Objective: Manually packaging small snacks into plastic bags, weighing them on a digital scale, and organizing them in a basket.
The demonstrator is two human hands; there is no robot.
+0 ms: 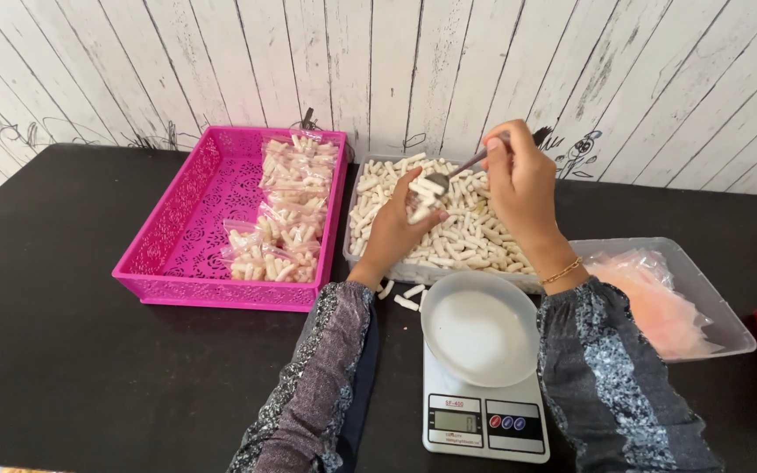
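- While held over the clear tray (pixel 370 254) of pale stick snacks (pixel 466 236) at twelve o'clock on the black table (pixel 63 350), gripped a small clear bag (pixel 418 203) in the left hand (pixel 396 229), fingers curled round its mouth, sticks already inside.
- Pinched a metal spoon (pixel 449 175) in the right hand (pixel 523 188), bowl loaded with a few sticks and tipped against the bag's opening.
- Judged light, dry and brittle: sticks likely to snap under a squeeze, better scooped than pinched.
- Judged thin, limp and slippery: bag best taken at the rim and kept spread open, belly left unsupported.
- Stood at six o'clock below the hands, a white kitchen scale (pixel 484 420) with an empty white bowl (pixel 479 328) on top.
- Lay at nine o'clock, a pink basket (pixel 177 219) with filled bags (pixel 286 210) lined along its right side.
- Sat at three o'clock, a clear tub (pixel 720 307) of flat pinkish empty bags (pixel 659 302).
- Scattered between tray and scale, a few loose sticks (pixel 406 298).
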